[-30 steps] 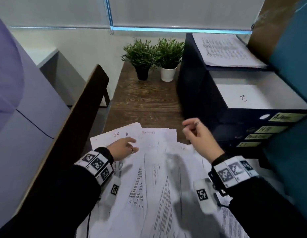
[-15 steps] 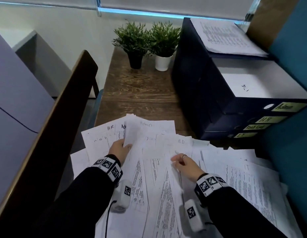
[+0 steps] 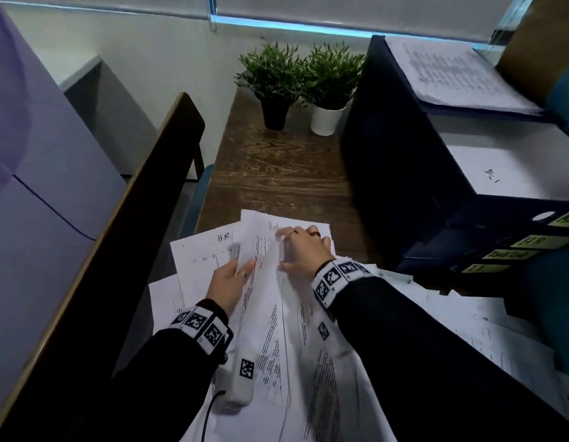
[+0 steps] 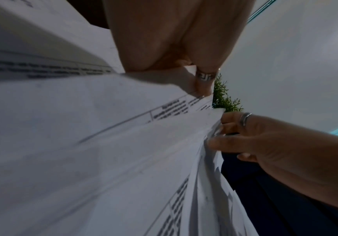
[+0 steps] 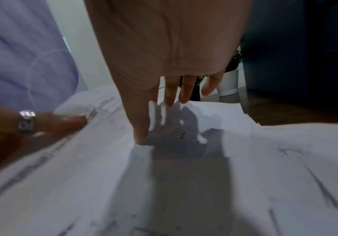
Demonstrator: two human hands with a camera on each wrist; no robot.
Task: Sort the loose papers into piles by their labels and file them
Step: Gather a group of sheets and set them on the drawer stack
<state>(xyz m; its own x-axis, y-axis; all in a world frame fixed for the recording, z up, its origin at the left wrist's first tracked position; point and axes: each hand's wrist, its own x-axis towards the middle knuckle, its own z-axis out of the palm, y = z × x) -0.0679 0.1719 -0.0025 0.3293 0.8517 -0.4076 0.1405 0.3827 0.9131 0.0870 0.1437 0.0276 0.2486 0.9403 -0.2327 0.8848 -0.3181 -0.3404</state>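
A big heap of loose papers [image 3: 276, 339] lies spread over the near end of the brown wooden tabletop [image 3: 276, 173]; some sheets hang over its near edge; one sheet at the far left of the heap has "HR" written on it [image 3: 224, 237].

The left hand [image 3: 229, 283] rests on the left part of the heap; its fingers [image 4: 202, 86] lie on a printed sheet, and the left wrist view shows the thumb under that sheet's edge, so the hand holds the sheet in a light pinch; a ring sits on one finger.

The right hand [image 3: 303, 250] is just beside the left hand, over the far middle of the heap; its fingers [image 5: 170, 94] are spread out and point down at the top sheet; the tips touch the paper; the thumb [image 5: 141, 127] presses on the sheet too; this hand holds nothing.

To the right stands a dark blue stack of filing trays [image 3: 420, 173]; it has yellow labels [image 3: 531, 242] on its front; one reads "HR" and the lowest reads "IT"; the others are too blurred to read; white sheets already lie in the top trays [image 3: 452, 65].

Two small green plants [image 3: 302, 78] stand at the far end of the tabletop, one in a black pot and one in a white pot; a dark chair back [image 3: 143, 199] is at the left.
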